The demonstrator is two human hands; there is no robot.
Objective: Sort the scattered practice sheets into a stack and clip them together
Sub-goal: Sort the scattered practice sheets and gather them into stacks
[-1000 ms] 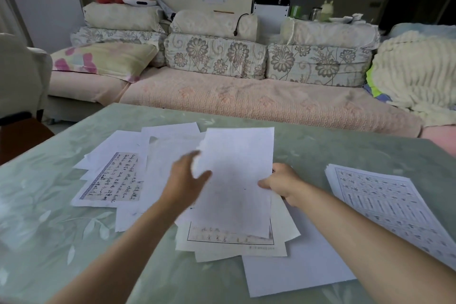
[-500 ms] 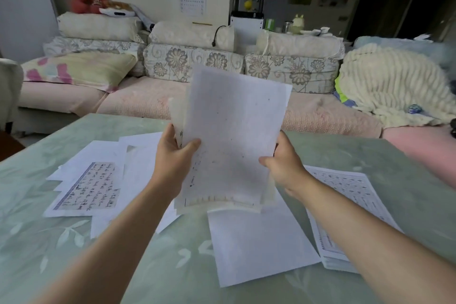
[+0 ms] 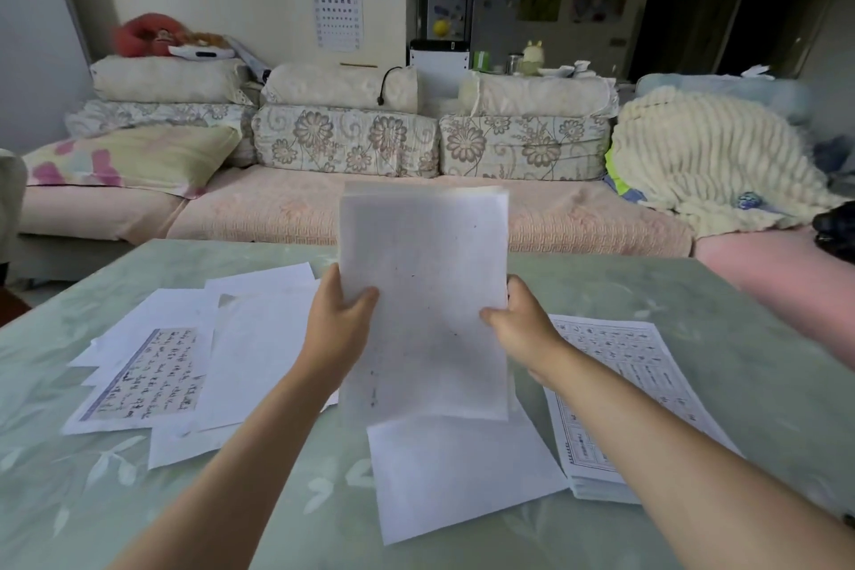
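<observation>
A second ago the bundle (image 3: 425, 292) lay flat on the table (image 3: 694, 315). Now it stands upright over it, its edges evener than half a second ago. The left hand (image 3: 340, 331) and right hand (image 3: 520, 331) grip its sides, fingers (image 3: 361, 299) clamped on the paper. The loose sheets (image 3: 185, 361), a blank sheet (image 3: 458, 477) and the printed stack (image 3: 615, 384) are still to be added, and no clip is in view.

sheets (image 3: 259, 366) on table (image 3: 721, 319), sofa (image 3: 416, 218) behind

The table (image 3: 69, 477) at six o'clock is pale green with whitish leaves, the sheets (image 3: 425, 292) white, and at twelve o'clock cream cushions (image 3: 344, 139) bear brown flowers on a pink sofa (image 3: 277, 208).
</observation>
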